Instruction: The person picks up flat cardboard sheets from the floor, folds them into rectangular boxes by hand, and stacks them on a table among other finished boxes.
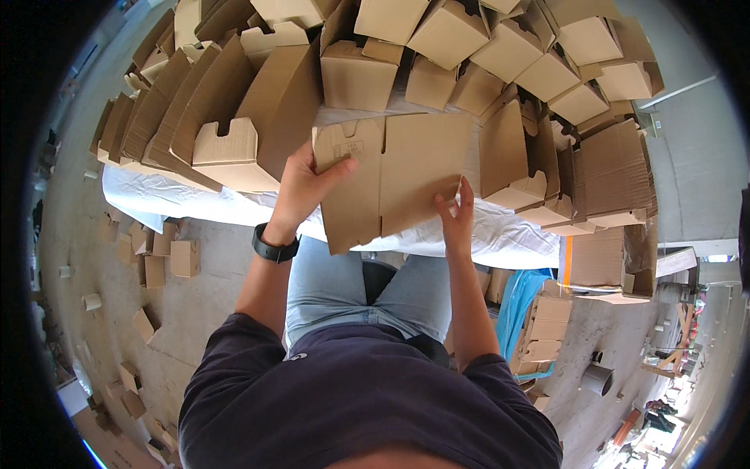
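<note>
A flat, scored cardboard sheet point(422, 172) with slots along its crease is held up in front of me, above the near edge of the table. My left hand point(308, 184) grips its left edge, thumb lying on the front face and the other fingers hidden behind. At the right edge, my right hand point(457, 215) pinches the board between thumb and fingers. Left of the sheet stands a folded cardboard box point(273, 117) with a notched flap. To its right is another open box point(504, 152).
Many brown boxes point(445, 35) crowd the table in stacks. White sheeting point(203, 195) covers the tabletop and hangs over its front. Loose boxes point(185, 258) lie on the floor at left; a bundle of flat cardboard point(543, 332) with blue wrapping point(519, 313) stands below at right.
</note>
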Demonstrator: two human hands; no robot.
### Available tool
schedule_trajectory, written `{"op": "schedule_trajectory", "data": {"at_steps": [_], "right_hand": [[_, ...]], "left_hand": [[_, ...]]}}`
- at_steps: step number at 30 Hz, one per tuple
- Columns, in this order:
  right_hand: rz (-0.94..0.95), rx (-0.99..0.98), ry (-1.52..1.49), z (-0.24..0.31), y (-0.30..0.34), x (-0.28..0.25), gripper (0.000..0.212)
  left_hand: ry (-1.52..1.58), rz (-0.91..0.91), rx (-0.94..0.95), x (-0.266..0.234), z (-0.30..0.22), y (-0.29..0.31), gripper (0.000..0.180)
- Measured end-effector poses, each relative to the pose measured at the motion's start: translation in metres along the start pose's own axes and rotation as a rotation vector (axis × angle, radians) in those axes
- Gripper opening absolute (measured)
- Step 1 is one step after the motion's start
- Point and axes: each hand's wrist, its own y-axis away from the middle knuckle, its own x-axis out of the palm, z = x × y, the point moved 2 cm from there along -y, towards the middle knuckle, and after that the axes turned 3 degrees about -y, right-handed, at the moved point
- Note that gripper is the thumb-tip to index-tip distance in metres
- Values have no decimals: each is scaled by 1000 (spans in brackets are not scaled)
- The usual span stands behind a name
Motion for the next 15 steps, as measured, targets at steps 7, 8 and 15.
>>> {"op": "schedule_trajectory", "data": {"at_steps": [7, 8, 15], "right_hand": [[-131, 158, -357, 37, -6, -31, 48], [-176, 167, -397, 40, -7, -36, 47], [-22, 165, -713, 56, 7, -13, 47]], "left_hand": [[594, -265, -273, 0, 47, 12, 32], [698, -261, -353, 1, 59, 15, 32], [1103, -268, -593, 48, 101, 42, 27]]}}
